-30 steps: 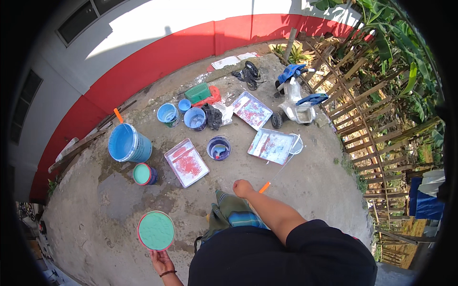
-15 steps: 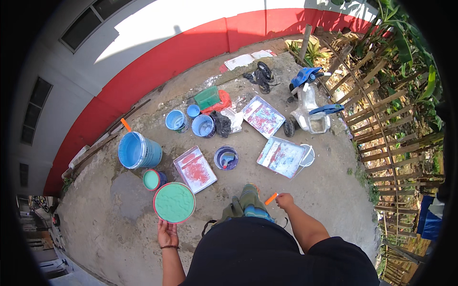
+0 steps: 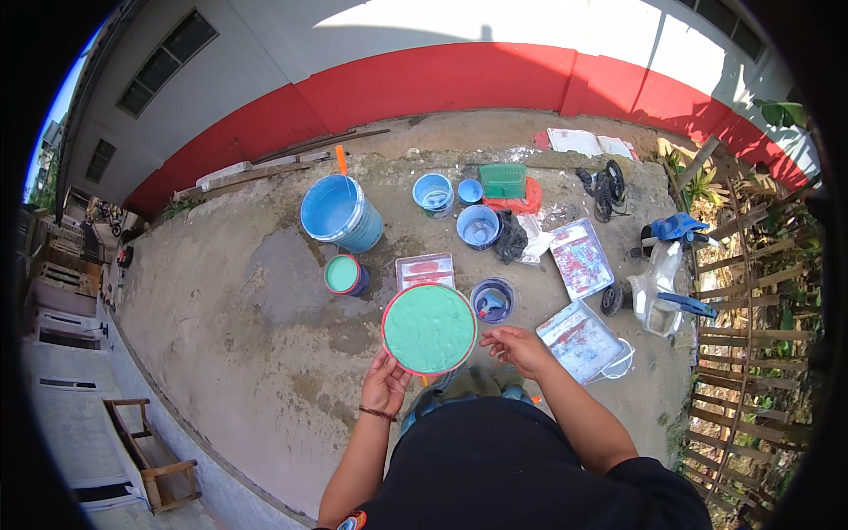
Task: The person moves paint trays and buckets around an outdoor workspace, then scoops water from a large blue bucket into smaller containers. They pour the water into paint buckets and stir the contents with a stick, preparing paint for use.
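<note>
The red-rimmed tub of green paint (image 3: 430, 327) is at frame centre, left hand (image 3: 385, 382) clamped on its lower-left edge. Right hand (image 3: 519, 350) nears its right edge, fingers curled; whether pinching anything, I cannot tell. Bare concrete (image 3: 212, 353) opens frame-left.

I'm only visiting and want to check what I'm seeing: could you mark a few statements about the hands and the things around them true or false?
1. The left hand holds a red-rimmed container. True.
2. The contents of that container are blue. False: they are green.
3. The largest blue bucket stands left of the green basket. True.
4. The right hand rests on the fence. False: the right hand is near the red-rimmed container's right side.
5. Three paint trays lie on the ground. True.
</note>
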A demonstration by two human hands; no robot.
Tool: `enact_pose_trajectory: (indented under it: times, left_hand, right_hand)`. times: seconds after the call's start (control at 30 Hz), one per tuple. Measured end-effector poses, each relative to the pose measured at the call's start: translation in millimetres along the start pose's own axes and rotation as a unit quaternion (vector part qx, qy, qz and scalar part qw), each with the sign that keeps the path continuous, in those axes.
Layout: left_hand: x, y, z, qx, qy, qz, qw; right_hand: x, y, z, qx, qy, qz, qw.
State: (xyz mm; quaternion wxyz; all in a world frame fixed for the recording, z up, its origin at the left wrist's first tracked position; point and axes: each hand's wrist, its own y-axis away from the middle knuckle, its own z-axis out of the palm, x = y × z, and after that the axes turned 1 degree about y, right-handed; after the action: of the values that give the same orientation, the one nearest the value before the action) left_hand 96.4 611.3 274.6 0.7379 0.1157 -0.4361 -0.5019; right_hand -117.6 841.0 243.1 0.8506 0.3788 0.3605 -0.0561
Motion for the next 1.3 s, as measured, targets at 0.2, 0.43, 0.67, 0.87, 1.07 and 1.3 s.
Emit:
enact_pose_trajectory:
  times: [0.2,0.43,0.67,0.87,1.07,1.3]
  left_hand:
    - [38,-30,-30,-0.05,0.035,-0.04,0.997]
    - [58,-92,-39,-0.051,-0.006,-0.122,0.991]
    - [25,-210,-11,-0.007,-0.06,-0.162,0.985]
    - [-36,-264,-59,0.143,-0.044,-0.176,0.973]
    - [-71,-219,-163,0.285,-0.191,-0.277,0.897]
    - [-64,-200,-213,0.349,-0.256,-0.297,0.851]
  right_hand:
    - [-8,-32,54,-0.035,-0.076,-0.012,0.996]
    - [-1,-71,65,0.048,-0.166,0.003,0.985]
    - [-13,-169,-14,0.083,-0.229,-0.012,0.97]
    - [11,-316,-134,0.173,-0.281,-0.039,0.943]
    - [52,-469,-249,0.249,-0.347,-0.092,0.899]
    - [113,-541,-296,0.255,-0.369,-0.082,0.89]
